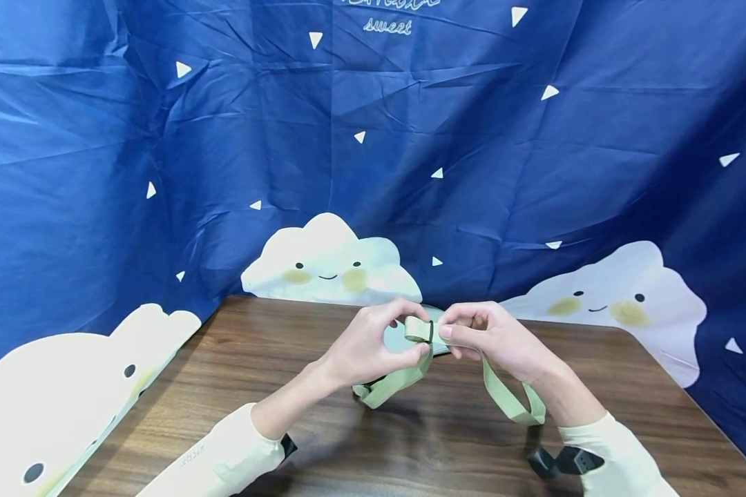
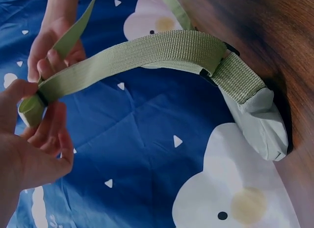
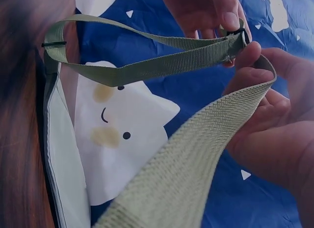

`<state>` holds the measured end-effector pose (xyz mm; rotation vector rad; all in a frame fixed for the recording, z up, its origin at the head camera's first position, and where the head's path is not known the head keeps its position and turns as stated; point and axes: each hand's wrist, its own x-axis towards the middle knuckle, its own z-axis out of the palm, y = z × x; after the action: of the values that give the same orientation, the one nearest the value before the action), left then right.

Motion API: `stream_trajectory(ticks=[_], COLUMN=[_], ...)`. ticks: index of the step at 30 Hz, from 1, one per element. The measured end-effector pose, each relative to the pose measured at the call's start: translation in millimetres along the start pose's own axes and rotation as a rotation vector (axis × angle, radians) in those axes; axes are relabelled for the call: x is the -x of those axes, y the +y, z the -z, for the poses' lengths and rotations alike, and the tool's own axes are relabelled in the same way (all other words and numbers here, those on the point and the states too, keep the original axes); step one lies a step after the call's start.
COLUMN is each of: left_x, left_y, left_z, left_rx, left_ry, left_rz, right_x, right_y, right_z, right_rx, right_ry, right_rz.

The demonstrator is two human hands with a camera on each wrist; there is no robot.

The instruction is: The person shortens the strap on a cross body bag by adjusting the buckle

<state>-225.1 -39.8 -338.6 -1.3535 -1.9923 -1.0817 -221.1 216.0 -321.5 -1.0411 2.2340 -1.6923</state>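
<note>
One container shows, a pale grey-green pouch, which rests on the single wooden table near its far edge, beyond both hands. Its inside is hidden, so whether it holds anything cannot be told. One long green webbing strap rises from the pouch to the hands, where it is threaded through a black slider buckle and forms a short folded loop. A second black fitting sits on the strap close to the pouch. The left hand has thumb and forefinger bent in around the slider buckle, gripping it. The right hand pinches the strap between thumb and fingers just beside that buckle, with slack webbing hanging below. Behind the table hangs one blue cloth with three large white cartoon figures and many small white triangles.
</note>
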Motion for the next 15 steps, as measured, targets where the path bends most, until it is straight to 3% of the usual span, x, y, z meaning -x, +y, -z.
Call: stream_trajectory(ticks=[6,15], left_x=[-0.3,0.8], left_y=[0.3,0.6], left_z=[2.5,-2.0], left_rx=[-0.008,0.006], left_ry=[0.019,-0.012], left_rz=[0.02,0.019], right_x=[0.7,-1.0], right_y=[0.7,2.2], right_z=[5.7,-3.9], right_rx=[-0.018,-0.073], right_ry=[-0.003,-0.008], right_rz=[0.009,-0.005])
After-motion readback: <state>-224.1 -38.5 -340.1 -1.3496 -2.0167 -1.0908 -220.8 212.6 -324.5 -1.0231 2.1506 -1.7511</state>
